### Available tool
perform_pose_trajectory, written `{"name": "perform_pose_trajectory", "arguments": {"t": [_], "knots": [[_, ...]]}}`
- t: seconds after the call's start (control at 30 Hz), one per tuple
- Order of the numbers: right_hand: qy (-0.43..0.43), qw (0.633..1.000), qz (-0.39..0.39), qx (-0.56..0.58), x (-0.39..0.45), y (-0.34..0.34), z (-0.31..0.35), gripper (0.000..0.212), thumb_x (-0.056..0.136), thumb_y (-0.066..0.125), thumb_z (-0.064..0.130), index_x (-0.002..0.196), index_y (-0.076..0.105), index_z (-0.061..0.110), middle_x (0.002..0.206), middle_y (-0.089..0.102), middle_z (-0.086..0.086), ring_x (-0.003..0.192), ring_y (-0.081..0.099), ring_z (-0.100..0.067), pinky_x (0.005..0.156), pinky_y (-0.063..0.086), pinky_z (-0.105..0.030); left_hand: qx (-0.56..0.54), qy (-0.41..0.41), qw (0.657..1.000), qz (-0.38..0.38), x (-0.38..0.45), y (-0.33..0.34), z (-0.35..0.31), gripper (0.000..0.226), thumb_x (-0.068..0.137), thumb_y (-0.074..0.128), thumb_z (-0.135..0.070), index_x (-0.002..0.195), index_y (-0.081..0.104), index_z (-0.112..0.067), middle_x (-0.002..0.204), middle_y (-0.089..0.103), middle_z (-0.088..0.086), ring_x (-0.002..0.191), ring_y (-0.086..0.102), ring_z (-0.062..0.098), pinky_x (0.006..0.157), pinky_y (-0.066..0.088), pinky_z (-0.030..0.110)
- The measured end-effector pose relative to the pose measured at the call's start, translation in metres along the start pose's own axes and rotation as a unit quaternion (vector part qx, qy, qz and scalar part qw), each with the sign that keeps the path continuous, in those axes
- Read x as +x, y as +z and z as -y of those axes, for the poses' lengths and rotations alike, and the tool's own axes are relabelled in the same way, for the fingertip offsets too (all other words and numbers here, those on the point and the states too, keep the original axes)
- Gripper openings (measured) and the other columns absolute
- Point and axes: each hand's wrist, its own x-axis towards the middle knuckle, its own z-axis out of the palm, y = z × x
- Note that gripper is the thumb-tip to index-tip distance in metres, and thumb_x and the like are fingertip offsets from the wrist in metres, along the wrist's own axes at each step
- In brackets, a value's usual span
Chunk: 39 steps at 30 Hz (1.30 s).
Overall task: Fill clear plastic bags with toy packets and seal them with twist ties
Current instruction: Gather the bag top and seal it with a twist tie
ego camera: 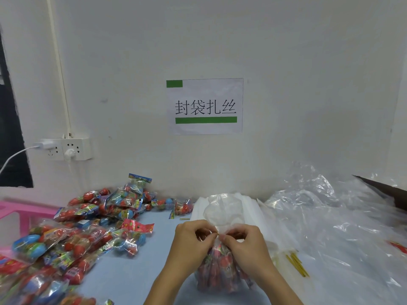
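Low in the centre of the frame, a filled clear bag [220, 271] stands on the blue table [136, 274], packed with red toy packets whose print is too blurred to be read. Its gathered neck is pinched from both sides: the left hand [193, 241] and the right hand [244, 241] are curled tight around it, fingertips almost meeting. A thin gold twist tie [217, 234] is just glimpsed between them; how far it is wound cannot be told, the knuckles cover it. Above the hands, the bag's loose top [220, 213] fans out, pale and hard to separate from the white stack behind it. Both forearms are cut off by the bottom edge. To the lower right, spare gold ties [297, 264] lie beneath crumpled clear plastic [330, 216]. Across the left of the frame, a heap of toy packets [83, 234] is spread out, smeared at the lower-left corner. A pink stool [19, 213] is half hidden behind it. On the wall, a paper sign [204, 106] is seen.
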Motion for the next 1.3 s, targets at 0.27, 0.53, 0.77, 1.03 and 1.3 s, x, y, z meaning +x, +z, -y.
{"name": "perform_pose_trajectory", "arguments": {"t": [0.27, 0.53, 0.77, 1.03, 1.3], "knots": [[0.008, 1.0, 0.001, 0.017, 0.0, -0.001, 0.002, 0.028, 0.079, 0.073, 0.003, 0.062, 0.077, 0.025, 0.068, 0.074, 0.005, 0.07, 0.068, -0.007, 0.064, 0.052, -0.015, -0.116, -0.029, 0.992, 0.026, -0.001, -0.001, -0.004, 0.027, 0.08, 0.075, -0.001, 0.074, 0.08, -0.027, 0.076, 0.076, -0.005, 0.075, 0.073, 0.012, 0.072, 0.057, 0.022], [0.013, 1.0, -0.006, 0.016, 0.0, 0.0, 0.001, 0.027, 0.081, 0.075, 0.005, 0.061, 0.076, 0.023, 0.065, 0.072, 0.004, 0.065, 0.066, -0.008, 0.06, 0.05, -0.015, -0.12, -0.069, 0.99, 0.004, 0.0, 0.006, -0.001, 0.032, 0.08, 0.074, -0.001, 0.067, 0.078, -0.03, 0.073, 0.074, -0.006, 0.074, 0.071, 0.012, 0.069, 0.055, 0.022], [0.047, 0.998, 0.008, 0.044, -0.001, 0.002, 0.0, 0.018, 0.081, 0.07, 0.012, 0.065, 0.068, 0.003, 0.063, 0.062, -0.016, 0.057, 0.052, -0.011, 0.055, 0.044, -0.024, -0.163, -0.074, 0.984, -0.003, -0.002, 0.011, 0.001, 0.027, 0.075, 0.07, 0.011, 0.068, 0.076, -0.015, 0.073, 0.073, 0.003, 0.072, 0.072, 0.019, 0.07, 0.058, 0.025], [0.051, 0.997, 0.011, 0.051, 0.001, 0.002, -0.002, 0.021, 0.084, 0.073, 0.014, 0.066, 0.07, 0.005, 0.065, 0.065, -0.014, 0.058, 0.055, -0.009, 0.058, 0.046, -0.023, -0.164, -0.086, 0.982, -0.019, -0.001, 0.014, 0.005, 0.021, 0.078, 0.069, 0.005, 0.084, 0.07, -0.015, 0.074, 0.073, 0.001, 0.07, 0.07, 0.016, 0.065, 0.057, 0.026], [0.052, 0.998, 0.0, 0.044, 0.0, 0.003, 0.002, 0.015, 0.084, 0.075, 0.013, 0.069, 0.074, 0.01, 0.069, 0.072, -0.007, 0.074, 0.069, -0.027, 0.07, 0.056, -0.036, -0.104, -0.081, 0.991, -0.038, 0.0, 0.016, 0.005, 0.021, 0.081, 0.073, -0.005, 0.075, 0.077, -0.025, 0.077, 0.073, -0.013, 0.078, 0.07, 0.007, 0.069, 0.057, 0.02]]}}
